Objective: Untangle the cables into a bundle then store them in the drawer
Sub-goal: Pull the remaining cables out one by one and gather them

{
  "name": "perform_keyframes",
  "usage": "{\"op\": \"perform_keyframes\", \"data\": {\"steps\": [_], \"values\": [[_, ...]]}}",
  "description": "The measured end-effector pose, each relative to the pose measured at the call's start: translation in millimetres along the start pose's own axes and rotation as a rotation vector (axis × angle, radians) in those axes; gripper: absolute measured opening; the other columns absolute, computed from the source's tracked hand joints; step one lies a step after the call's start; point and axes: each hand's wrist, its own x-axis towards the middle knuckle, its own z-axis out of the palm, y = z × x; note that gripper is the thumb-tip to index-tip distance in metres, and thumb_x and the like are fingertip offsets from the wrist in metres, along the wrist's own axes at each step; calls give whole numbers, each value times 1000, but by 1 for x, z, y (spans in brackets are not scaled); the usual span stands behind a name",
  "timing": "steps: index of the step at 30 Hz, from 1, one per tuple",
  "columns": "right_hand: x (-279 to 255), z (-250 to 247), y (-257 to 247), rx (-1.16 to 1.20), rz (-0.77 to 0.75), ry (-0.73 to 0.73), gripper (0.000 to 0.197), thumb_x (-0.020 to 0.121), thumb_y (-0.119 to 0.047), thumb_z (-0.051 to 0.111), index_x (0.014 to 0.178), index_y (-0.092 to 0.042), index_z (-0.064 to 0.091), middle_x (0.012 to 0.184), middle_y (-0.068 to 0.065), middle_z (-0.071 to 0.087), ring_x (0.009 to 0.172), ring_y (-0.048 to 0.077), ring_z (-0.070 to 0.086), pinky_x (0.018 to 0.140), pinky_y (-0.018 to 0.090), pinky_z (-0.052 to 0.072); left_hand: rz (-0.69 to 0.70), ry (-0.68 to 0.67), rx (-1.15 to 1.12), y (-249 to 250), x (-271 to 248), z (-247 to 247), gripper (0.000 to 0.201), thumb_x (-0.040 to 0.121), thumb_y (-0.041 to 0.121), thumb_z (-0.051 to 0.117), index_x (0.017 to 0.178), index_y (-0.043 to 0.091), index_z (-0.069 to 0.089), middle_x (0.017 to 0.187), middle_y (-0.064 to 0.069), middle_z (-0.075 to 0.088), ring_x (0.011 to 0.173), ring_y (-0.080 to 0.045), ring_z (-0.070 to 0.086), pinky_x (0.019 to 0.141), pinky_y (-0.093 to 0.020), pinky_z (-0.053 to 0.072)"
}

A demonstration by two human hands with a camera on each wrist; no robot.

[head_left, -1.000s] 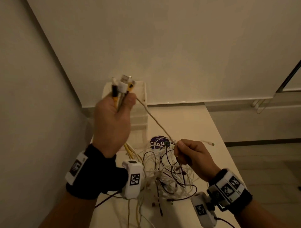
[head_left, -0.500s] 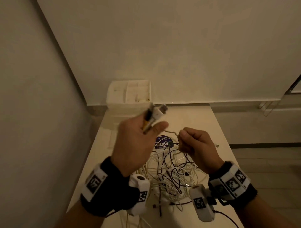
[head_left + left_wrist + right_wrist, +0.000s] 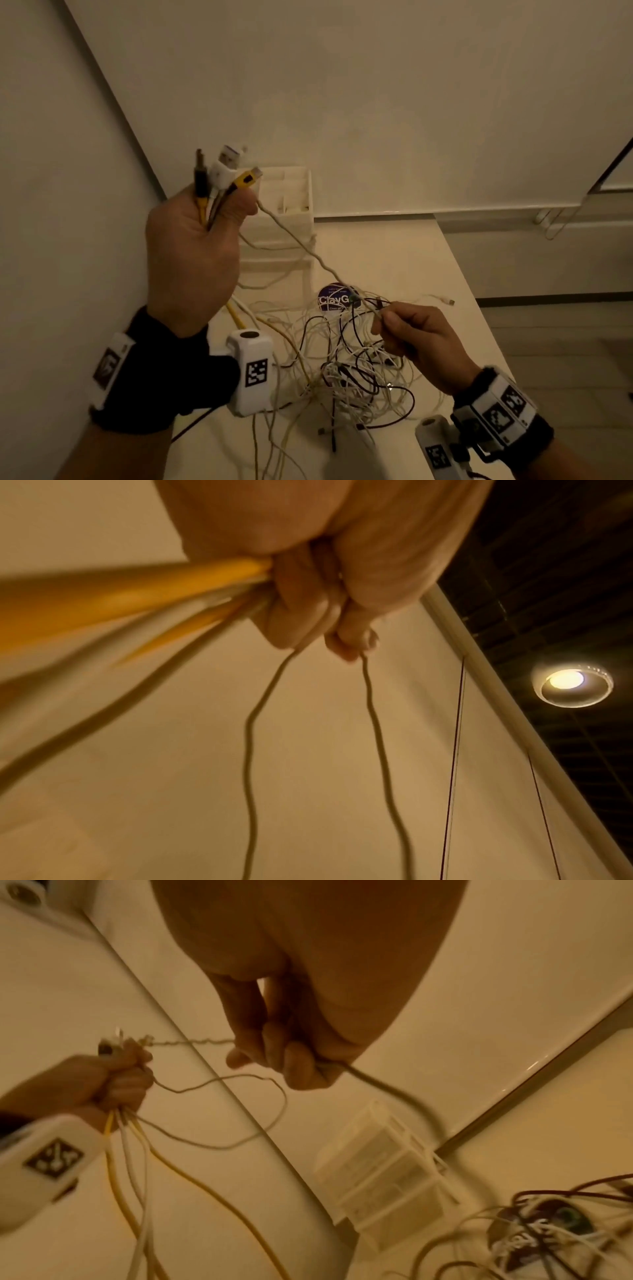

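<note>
Round purple sticker (image 3: pixel 333 298) with white lettering on white table (image 3: pixel 404 260), partly under loose wires. Lit round ceiling lamp (image 3: pixel 571 686) overhead. Pale walls (image 3: pixel 376 85) meet in corner.

The left hand (image 3: pixel 191 253), gripping the cable ends (image 3: pixel 222 178), has been raised and drawn away from the right hand (image 3: pixel 416 337). The thin cable (image 3: pixel 308 250) between them has been stretched out.

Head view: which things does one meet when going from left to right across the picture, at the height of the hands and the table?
Raised left hand gripping a cluster of cable plugs → white plastic drawer organiser → round purple sticker → right hand pinching a thin pale cable → small loose white connector.
</note>
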Motion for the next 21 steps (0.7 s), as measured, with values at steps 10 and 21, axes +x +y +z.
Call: {"op": "perform_keyframes", "data": {"steps": [10, 21], "values": [[-35, 3, 39, -60, 55, 66, 39, 86, -42, 61, 67, -8, 65, 56, 3, 42, 52, 14, 33, 52, 25, 28, -309, 193, -245, -38, 39, -69, 46, 79, 75, 49, 76, 29, 53, 49, 13, 33, 40, -6, 26, 38, -24, 23], [-27, 39, -22, 87, -62, 14, 45, 76, -54, 71, 62, -13, 58, 58, 9, 33, 54, 23, 24, 52, 37, 21, 16, -261, -6, 31, -35, -27, 20, 79, 41, 68, 98, 44, 67, 57, 24, 61, 52, 10, 55, 49, -5, 39]]}}
